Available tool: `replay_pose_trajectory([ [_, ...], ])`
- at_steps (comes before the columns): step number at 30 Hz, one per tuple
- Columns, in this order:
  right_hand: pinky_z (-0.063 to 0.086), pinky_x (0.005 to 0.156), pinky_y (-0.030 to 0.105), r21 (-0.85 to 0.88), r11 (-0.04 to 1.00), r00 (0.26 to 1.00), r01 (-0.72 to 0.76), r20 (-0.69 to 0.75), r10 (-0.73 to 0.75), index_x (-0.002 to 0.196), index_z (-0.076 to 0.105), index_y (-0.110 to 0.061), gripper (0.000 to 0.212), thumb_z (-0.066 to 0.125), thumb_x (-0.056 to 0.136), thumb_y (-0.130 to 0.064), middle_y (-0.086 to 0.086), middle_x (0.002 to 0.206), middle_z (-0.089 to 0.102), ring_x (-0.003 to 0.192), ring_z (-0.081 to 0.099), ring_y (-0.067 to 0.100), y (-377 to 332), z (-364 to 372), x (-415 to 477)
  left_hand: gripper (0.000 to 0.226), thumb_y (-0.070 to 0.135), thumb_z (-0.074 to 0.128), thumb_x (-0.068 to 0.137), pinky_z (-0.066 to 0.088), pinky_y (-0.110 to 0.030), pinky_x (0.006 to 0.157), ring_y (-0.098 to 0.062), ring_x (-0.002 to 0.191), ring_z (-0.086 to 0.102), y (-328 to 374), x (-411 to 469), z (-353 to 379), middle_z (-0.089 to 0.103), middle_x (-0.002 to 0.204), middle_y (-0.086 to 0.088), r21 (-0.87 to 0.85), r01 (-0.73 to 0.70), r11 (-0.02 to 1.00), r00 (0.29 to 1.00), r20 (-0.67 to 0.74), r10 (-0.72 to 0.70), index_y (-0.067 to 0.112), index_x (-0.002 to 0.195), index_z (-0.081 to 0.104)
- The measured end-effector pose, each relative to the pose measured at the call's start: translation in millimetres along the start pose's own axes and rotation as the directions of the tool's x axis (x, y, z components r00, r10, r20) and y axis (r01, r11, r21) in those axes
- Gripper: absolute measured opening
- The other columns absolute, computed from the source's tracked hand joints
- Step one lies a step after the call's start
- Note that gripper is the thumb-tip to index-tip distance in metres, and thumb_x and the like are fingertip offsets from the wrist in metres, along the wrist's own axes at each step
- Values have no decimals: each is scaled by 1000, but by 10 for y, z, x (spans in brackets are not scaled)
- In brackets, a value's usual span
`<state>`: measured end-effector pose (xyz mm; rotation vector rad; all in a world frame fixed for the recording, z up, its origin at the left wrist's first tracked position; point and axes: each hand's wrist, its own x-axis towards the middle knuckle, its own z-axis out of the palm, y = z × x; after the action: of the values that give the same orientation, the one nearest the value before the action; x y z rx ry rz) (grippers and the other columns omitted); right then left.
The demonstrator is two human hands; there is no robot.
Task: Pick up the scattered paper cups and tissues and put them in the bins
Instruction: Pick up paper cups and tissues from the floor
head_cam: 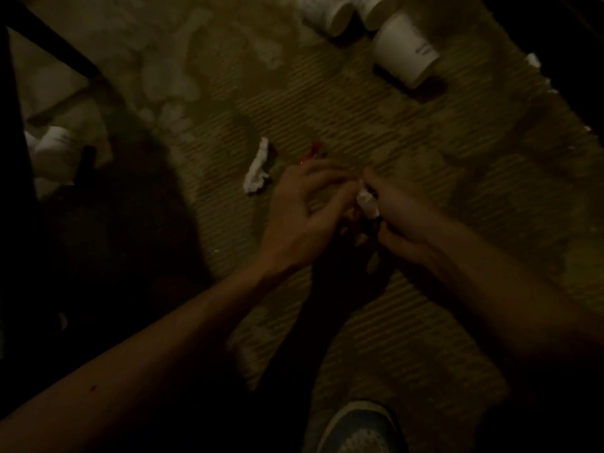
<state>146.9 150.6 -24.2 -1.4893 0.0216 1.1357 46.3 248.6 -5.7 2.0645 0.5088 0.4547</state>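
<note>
The scene is dim. My right hand (400, 214) grips a crumpled white tissue (367, 202) low over a ribbed carpet. My left hand (304, 210) sits right beside it with curled fingers touching the same tissue; how firmly it holds is unclear. A second twisted white tissue (258, 168) lies on the carpet just left of my left hand. Three white paper cups lie on their sides at the far edge: one large cup (403, 49) at upper right and two more cups (327, 9) behind it.
A dark frame or furniture leg (52, 44) crosses the upper left, with white objects (55, 148) under it. A small red thing (313, 152) lies beyond my left hand. My shoe (359, 429) shows at the bottom. Dark furniture edges the upper right.
</note>
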Motion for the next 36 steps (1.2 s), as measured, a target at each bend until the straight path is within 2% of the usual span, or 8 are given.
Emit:
replay_pose_trajectory([
  [5, 27, 37, 14, 237, 954, 974, -182, -93, 208, 87, 52, -18, 28, 45, 102, -40, 2, 67, 43, 40, 42, 8, 155, 203, 74, 23, 37, 50, 101, 37, -5, 83, 5, 97, 49, -592, 215, -497, 55, 116, 3, 258, 312, 914, 949, -115, -292, 27, 115, 66],
  [10, 38, 38, 18, 341, 909, 964, -239, -27, 263, 88, 57, -17, 31, 51, 98, -45, 3, 55, 51, 49, 49, 14, 220, 181, 11, 39, 33, 44, 104, 34, -45, 109, -30, 131, 41, -1053, 360, -613, 45, 143, -12, 581, 300, 756, 918, 38, -394, 19, 140, 53],
  [14, 44, 47, 25, 372, 892, 960, -258, -9, 281, 85, 61, -19, 24, 60, 94, -42, -2, 63, 59, 62, 52, 14, 297, 131, -63, 26, 20, 48, 103, 48, -35, 87, -25, 103, 59, -1077, 298, -521, 62, 115, -13, 550, 217, 807, 964, 11, -267, 8, 117, 67],
  [17, 46, 61, 31, 420, 870, 958, -259, -5, 287, 86, 60, -21, 22, 58, 95, -41, -2, 82, 56, 73, 54, 15, 313, 128, -105, 30, 31, 46, 104, 51, -20, 71, -6, 82, 64, -950, 302, -504, 68, 96, 0, 364, 359, 859, 922, 7, -388, 14, 99, 69],
  [23, 53, 88, 42, 458, 855, 970, -244, 98, 224, 120, 62, -12, 51, 46, 96, -54, 6, 113, 67, 102, 64, 21, 305, 118, -153, 12, 26, 67, 93, 48, -10, 69, 7, 85, 65, -279, -61, -187, 67, 92, 20, 147, 106, 983, 963, 231, -138, 22, 103, 72],
  [27, 58, 82, 33, 548, 811, 979, -204, 124, 163, 104, 68, -7, 46, 44, 100, -46, 10, 100, 73, 90, 71, 20, 235, 154, -172, 18, 23, 77, 85, 47, -16, 67, 2, 78, 63, -139, -212, 24, 66, 86, 12, 73, 123, 990, 948, 285, -139, 13, 94, 66],
  [33, 56, 81, 31, 299, 944, 988, -136, -32, 153, 102, 70, -14, 27, 50, 101, -32, 6, 104, 74, 97, 70, 18, 309, 168, -150, 40, 25, 85, 75, 45, -29, 62, -18, 74, 58, -157, -154, 35, 63, 84, -10, 60, 128, 990, 973, 186, -138, 2, 91, 57],
  [36, 55, 64, 27, 236, 967, 988, -92, -96, 118, 86, 68, -14, 21, 55, 99, -25, 2, 80, 74, 71, 70, 14, 331, 125, -82, 46, 34, 88, 70, 46, -21, 62, -12, 75, 60, -192, -35, -46, 64, 87, -2, 36, 148, 988, 972, 181, -152, 8, 96, 61],
])
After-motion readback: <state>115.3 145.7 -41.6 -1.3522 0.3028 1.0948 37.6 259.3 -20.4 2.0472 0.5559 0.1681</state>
